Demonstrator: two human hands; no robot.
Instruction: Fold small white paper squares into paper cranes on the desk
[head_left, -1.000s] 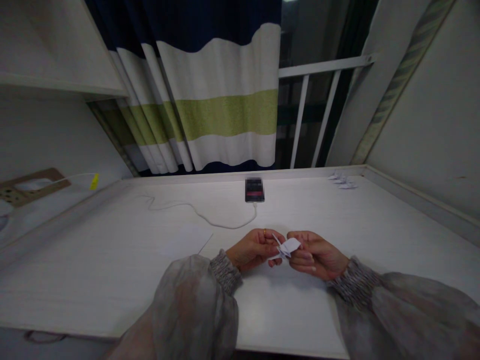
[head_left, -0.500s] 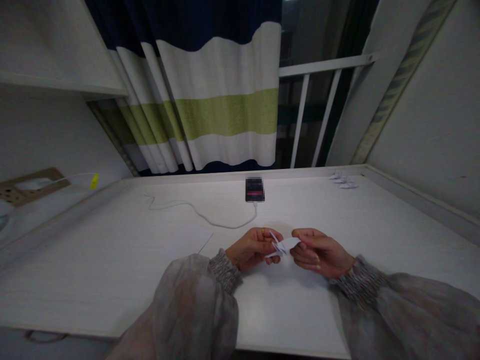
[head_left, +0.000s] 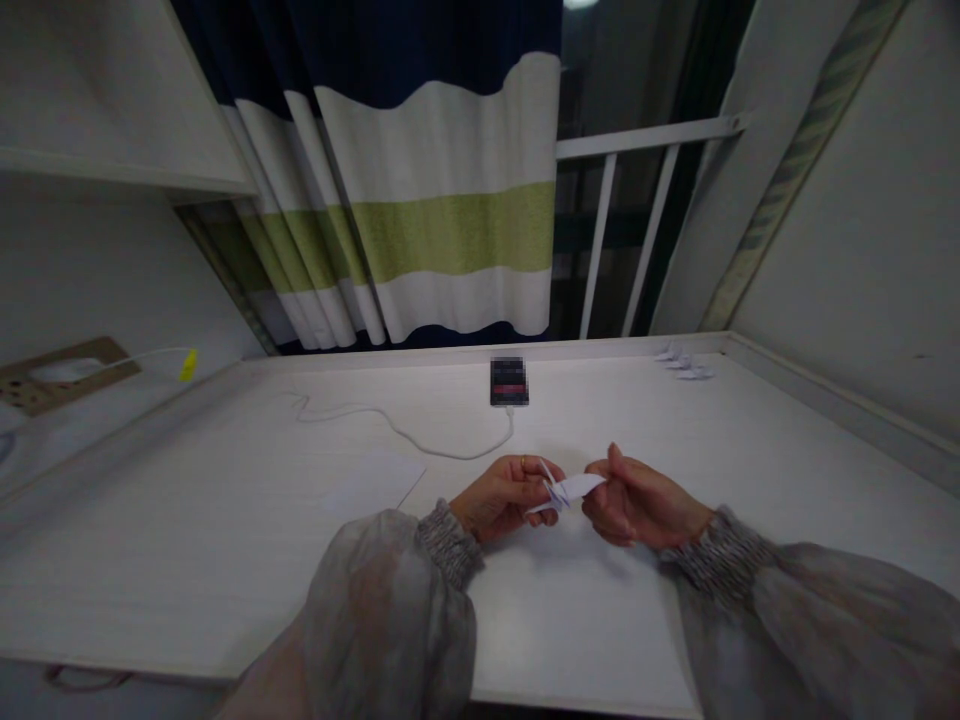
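Observation:
A small folded white paper figure [head_left: 570,488] is held between both hands just above the white desk [head_left: 225,540]. My left hand [head_left: 504,497], a ring on one finger, pinches its left side with curled fingers. My right hand [head_left: 637,500] pinches its right tip between thumb and fingers. Both wrists wear grey gathered sleeves.
A phone [head_left: 509,381] lies at the desk's back, on a white cable [head_left: 390,428] running left. A white paper sheet [head_left: 375,483] lies left of my hands. Several small folded paper figures [head_left: 684,364] sit at the back right corner. A striped curtain [head_left: 442,200] and railing stand behind.
My right hand has slid right along the paper figure and turned thumb-up, drawing the figure out longer and flatter. My left hand has barely moved.

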